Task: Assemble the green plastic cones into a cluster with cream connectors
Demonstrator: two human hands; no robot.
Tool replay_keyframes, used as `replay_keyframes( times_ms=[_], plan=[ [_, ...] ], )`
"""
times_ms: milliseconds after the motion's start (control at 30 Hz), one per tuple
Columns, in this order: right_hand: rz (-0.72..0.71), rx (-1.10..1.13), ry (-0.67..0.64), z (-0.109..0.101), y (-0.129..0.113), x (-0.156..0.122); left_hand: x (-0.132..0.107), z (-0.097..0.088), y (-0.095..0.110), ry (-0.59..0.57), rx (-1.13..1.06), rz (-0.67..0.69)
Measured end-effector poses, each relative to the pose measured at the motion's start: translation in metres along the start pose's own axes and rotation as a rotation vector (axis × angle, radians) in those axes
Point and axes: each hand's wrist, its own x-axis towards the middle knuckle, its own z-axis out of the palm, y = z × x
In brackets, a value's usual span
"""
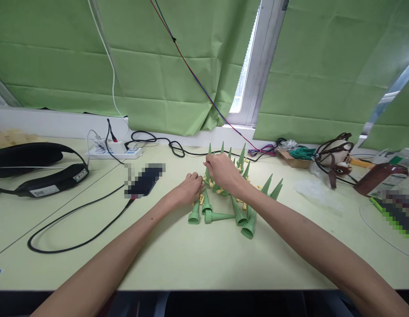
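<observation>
Both of my hands are at a cluster of green plastic cone spikes with small yellow valves on the table. My right hand [222, 172] has its fingers closed around an upright green cone spike [209, 148], whose tip shows above them. Close beside it, my left hand [190, 189] is curled by the same cluster, its fingertips near a yellow valve [201, 199]; what they hold, if anything, is hidden. Nearer me, a green cone spike [220, 216] lies on its side, and another green cone spike [249, 229] leans with its wide open end toward me.
A dark phone [145, 180] on a black cable lies left, with a white power strip [115, 152] behind it. Black headset-like gear [52, 180] sits far left. At right are clear plastic film [318, 196], a cardboard box [295, 159] and a brown case [381, 178].
</observation>
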Motion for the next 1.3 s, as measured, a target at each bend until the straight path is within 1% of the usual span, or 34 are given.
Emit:
replay_keyframes(
  times_ms=[167,300,433,567,733,833,933,1033,1133,1300],
  plan=[
    [-0.016,-0.074,-0.035,0.009,0.003,0.002,0.000,-0.001,0.002,-0.002,0.008,-0.024],
    [-0.014,-0.127,-0.070,0.012,0.003,0.004,0.000,-0.001,0.003,0.001,0.012,-0.034],
    [0.007,-0.167,-0.104,0.011,-0.001,0.002,0.001,0.001,0.005,0.023,0.015,-0.051],
    [0.014,-0.181,-0.103,0.008,-0.005,0.001,0.001,0.002,0.007,0.075,0.022,-0.086],
    [0.020,-0.181,-0.105,0.006,-0.006,0.000,0.001,0.004,0.005,0.127,-0.055,-0.135],
    [0.020,-0.163,-0.082,0.004,-0.007,-0.002,0.003,0.005,0.002,0.148,-0.094,-0.135],
    [0.012,-0.152,-0.052,0.001,-0.009,-0.005,0.005,0.007,-0.001,0.169,-0.148,-0.156],
    [-0.004,-0.147,-0.050,-0.003,-0.011,-0.011,0.007,0.007,-0.005,0.174,-0.237,-0.187],
    [-0.020,-0.131,-0.034,-0.003,-0.013,-0.019,0.008,0.005,-0.006,0.173,-0.316,-0.212],
    [-0.052,-0.090,0.024,-0.001,-0.014,-0.036,0.008,0.002,-0.005,0.203,-0.354,-0.220]
  ],
)
